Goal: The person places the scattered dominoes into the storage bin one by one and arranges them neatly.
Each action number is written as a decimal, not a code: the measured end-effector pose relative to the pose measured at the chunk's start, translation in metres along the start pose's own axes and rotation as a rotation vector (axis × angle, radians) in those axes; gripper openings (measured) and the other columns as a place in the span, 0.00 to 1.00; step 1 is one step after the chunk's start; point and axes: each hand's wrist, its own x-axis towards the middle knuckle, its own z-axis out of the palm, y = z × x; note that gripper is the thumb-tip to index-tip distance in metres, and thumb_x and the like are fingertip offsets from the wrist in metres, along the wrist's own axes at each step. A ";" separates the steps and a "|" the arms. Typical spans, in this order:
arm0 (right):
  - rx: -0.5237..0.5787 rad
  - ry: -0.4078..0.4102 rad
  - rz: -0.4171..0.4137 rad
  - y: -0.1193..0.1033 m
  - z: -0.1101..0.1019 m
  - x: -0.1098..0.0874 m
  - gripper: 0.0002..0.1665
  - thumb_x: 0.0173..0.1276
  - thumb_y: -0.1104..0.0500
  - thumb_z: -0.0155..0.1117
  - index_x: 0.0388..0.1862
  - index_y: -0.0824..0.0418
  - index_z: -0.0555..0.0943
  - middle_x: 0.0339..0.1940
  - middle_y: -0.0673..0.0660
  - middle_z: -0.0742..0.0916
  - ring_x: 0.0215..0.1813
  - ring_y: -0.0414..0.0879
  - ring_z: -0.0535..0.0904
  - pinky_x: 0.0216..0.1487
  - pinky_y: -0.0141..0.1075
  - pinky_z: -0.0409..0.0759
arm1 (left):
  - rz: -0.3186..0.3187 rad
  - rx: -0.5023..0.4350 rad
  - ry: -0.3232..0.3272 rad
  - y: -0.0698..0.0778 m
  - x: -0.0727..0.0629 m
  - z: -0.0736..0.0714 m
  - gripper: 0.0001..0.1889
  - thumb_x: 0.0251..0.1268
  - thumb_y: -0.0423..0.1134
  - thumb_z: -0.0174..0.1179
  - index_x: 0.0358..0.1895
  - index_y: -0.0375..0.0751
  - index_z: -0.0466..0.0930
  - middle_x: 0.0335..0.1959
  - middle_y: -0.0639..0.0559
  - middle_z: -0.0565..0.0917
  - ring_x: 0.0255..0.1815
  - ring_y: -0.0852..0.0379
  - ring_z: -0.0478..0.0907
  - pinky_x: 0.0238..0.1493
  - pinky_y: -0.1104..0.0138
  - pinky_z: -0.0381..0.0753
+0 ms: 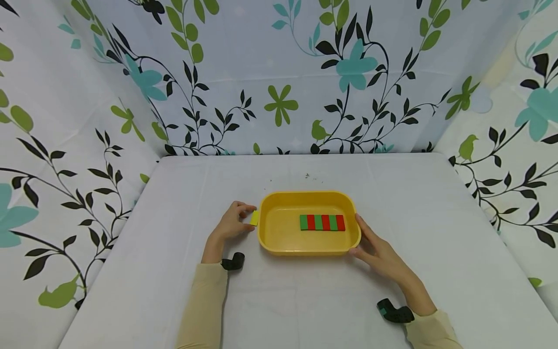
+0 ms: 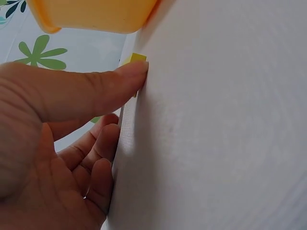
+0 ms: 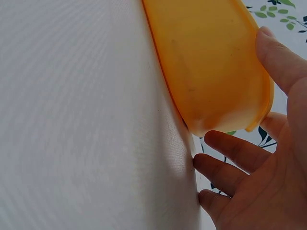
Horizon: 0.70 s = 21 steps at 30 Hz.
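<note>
Just off the left end of a yellow plastic tray point(image 1: 279, 242), my left hand point(image 1: 227, 224) pinches a small yellow block point(image 1: 254, 218) between thumb and fingers. In the left wrist view the thumb covers most of this yellow block point(image 2: 138, 57), held close over the white cloth. My right hand point(image 1: 378, 253) holds the tray's right end, thumb at the near corner and fingers along the end wall. The right wrist view shows the tray's outer wall point(image 3: 216, 62) with the thumb at its rim. Inside the tray, alternating green and red blocks point(image 1: 321, 222) lie side by side in a row.
A white cloth covers the table point(image 1: 305, 300) under the tray. Behind and at both sides hangs a white curtain point(image 1: 244, 58) printed with leaves, flowers and birds. A black wrist device point(image 1: 233, 261) sits on the left wrist and another black device point(image 1: 394, 311) on the right.
</note>
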 end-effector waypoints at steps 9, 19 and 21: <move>0.004 0.001 0.008 0.001 0.000 0.000 0.53 0.68 0.52 0.65 0.81 0.44 0.43 0.80 0.60 0.56 0.76 0.64 0.59 0.69 0.59 0.61 | 0.005 0.017 0.012 0.000 -0.001 0.001 0.26 0.53 0.30 0.71 0.59 0.39 0.79 0.56 0.44 0.70 0.55 0.46 0.69 0.55 0.55 0.71; 0.010 0.004 0.006 0.002 0.000 0.000 0.52 0.69 0.51 0.64 0.81 0.43 0.43 0.80 0.60 0.56 0.75 0.64 0.61 0.68 0.57 0.63 | -0.030 0.029 0.040 0.004 -0.005 0.000 0.25 0.55 0.34 0.71 0.58 0.40 0.80 0.55 0.46 0.73 0.55 0.47 0.70 0.57 0.54 0.71; 0.008 0.004 0.007 0.002 0.001 0.000 0.52 0.69 0.51 0.64 0.81 0.43 0.43 0.80 0.60 0.56 0.75 0.63 0.61 0.68 0.56 0.62 | -0.031 0.022 0.052 0.004 -0.005 0.000 0.25 0.55 0.34 0.71 0.59 0.39 0.79 0.55 0.44 0.74 0.54 0.47 0.71 0.56 0.54 0.72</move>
